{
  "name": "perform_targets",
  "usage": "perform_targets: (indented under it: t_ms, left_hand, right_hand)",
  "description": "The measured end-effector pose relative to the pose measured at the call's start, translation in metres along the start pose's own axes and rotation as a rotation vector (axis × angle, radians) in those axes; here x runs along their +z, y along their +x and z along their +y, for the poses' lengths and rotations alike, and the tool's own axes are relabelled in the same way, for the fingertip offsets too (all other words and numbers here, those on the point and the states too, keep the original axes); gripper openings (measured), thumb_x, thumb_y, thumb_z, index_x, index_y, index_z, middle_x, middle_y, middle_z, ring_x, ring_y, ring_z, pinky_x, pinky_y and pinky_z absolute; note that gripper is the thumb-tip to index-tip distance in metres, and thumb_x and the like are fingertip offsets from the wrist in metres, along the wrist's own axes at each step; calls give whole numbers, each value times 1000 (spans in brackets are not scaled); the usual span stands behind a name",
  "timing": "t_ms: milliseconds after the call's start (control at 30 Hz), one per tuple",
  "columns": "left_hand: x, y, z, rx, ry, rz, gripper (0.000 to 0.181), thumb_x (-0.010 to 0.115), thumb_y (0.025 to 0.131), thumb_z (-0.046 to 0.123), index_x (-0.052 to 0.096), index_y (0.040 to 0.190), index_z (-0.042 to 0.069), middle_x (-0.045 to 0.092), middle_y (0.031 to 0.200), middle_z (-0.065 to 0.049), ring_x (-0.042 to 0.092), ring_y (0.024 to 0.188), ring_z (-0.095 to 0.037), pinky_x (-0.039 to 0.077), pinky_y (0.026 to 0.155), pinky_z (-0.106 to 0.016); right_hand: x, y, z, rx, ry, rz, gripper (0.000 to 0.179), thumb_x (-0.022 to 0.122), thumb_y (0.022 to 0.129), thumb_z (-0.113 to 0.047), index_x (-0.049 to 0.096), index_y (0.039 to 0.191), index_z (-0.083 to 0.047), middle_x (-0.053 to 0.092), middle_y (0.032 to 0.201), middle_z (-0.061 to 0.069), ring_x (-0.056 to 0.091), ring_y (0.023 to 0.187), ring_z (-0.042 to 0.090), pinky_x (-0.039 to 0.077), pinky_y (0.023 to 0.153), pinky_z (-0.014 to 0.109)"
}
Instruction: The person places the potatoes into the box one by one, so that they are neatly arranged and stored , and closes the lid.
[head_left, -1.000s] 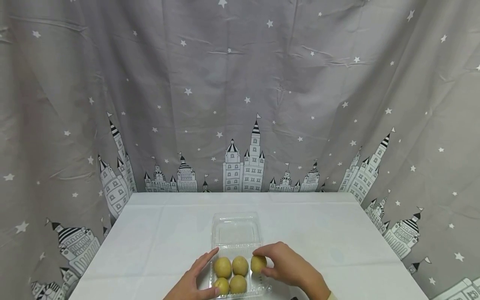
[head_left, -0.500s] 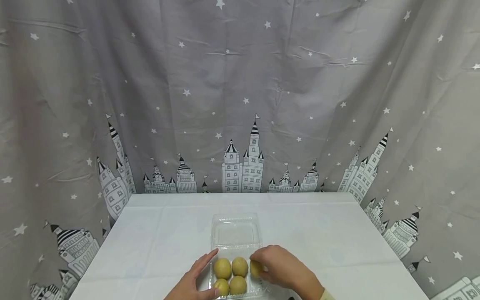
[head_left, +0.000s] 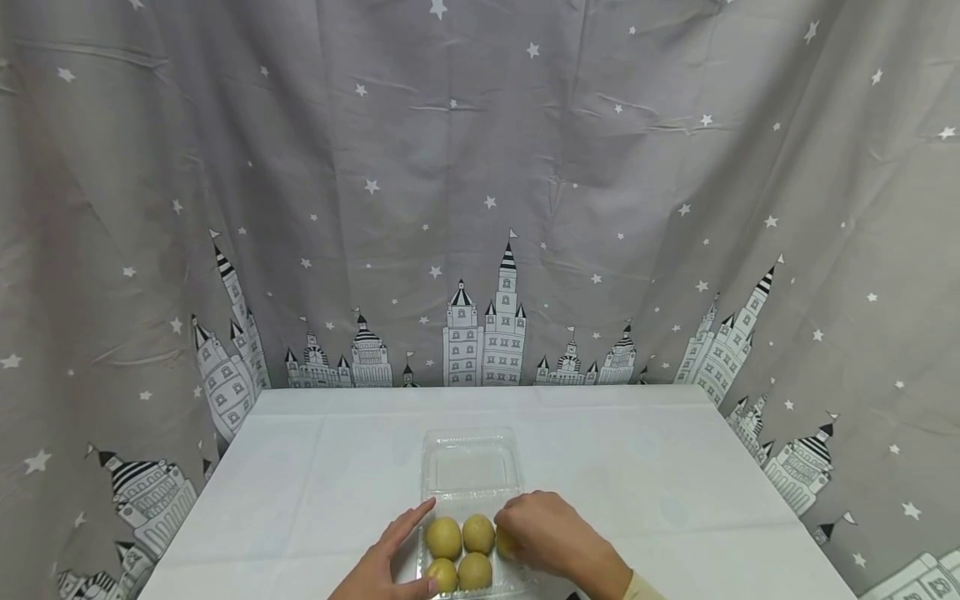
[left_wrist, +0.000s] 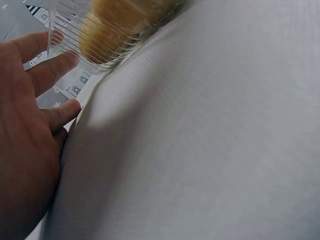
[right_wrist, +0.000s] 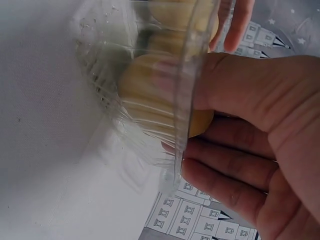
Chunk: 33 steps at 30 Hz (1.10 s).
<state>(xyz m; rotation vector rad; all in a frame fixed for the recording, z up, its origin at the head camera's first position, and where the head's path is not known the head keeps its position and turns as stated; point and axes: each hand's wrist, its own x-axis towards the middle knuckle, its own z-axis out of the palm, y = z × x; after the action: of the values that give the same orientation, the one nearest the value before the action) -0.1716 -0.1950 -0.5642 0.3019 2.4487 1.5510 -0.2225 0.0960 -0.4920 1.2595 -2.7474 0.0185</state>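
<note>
A clear plastic clamshell box (head_left: 468, 467) lies with its lid folded back on the white table. Several round yellow fruits, such as the back left one (head_left: 444, 537), sit in its base. My right hand (head_left: 555, 537) pinches another round yellow fruit (right_wrist: 150, 95) inside the back right part of the box, its thumb inside the wall. From above, the hand hides most of that fruit. My left hand (head_left: 386, 558) rests along the box's left side with fingers fairly straight, thumb at the front left fruit (head_left: 444, 575). Its fingers touch the ribbed wall (left_wrist: 95, 45) in the left wrist view.
The white table (head_left: 337, 467) reaches back to a grey curtain (head_left: 480, 167) printed with stars and castles. A small dark object (head_left: 573, 596) shows at the bottom edge, by the right wrist.
My right hand has moved slightly left and down, bringing the round yellow fruit into the back right part of the box. The left hand has stayed in place.
</note>
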Motion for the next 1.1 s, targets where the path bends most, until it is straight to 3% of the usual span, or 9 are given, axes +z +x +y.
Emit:
perform_targets:
  t_ms: [400,767,933,1100]
  left_hand:
    - [1,0,-1,-10,-10,-10,100,89,85,40,40,171,28,32,175,-29,20,158,-71,24,107,-98]
    - [2,1,-3,-3,-23,-13,99,90,84,39,41,170,31,32,175,-30,20,158,-71,24,107,-98]
    - [0,0,-2,10,-8,-9,100,90,85,37,41,170,28,34,175,-29,20,159,-69,25,109,-96]
    - [-1,0,-1,18,5,-11,100,91,85,37,40,171,25,35,175,-28,20,159,-68,26,111,-95]
  right_hand:
    - [1,1,5,-42,88,-7,35,92,75,-13,60,71,-26,49,66,-20,39,60,0,36,59,17]
    - [-9,0,9,-67,215,-54,17,92,81,-16,77,84,-24,60,72,-22,45,65,-4,41,65,13]
    - [-13,-5,14,-94,272,-44,20,90,84,-15,85,103,-19,80,96,-16,67,84,-5,56,80,15]
    - [-12,-10,21,-53,306,-28,27,89,88,-17,85,115,-13,84,111,-9,76,104,1,61,91,21]
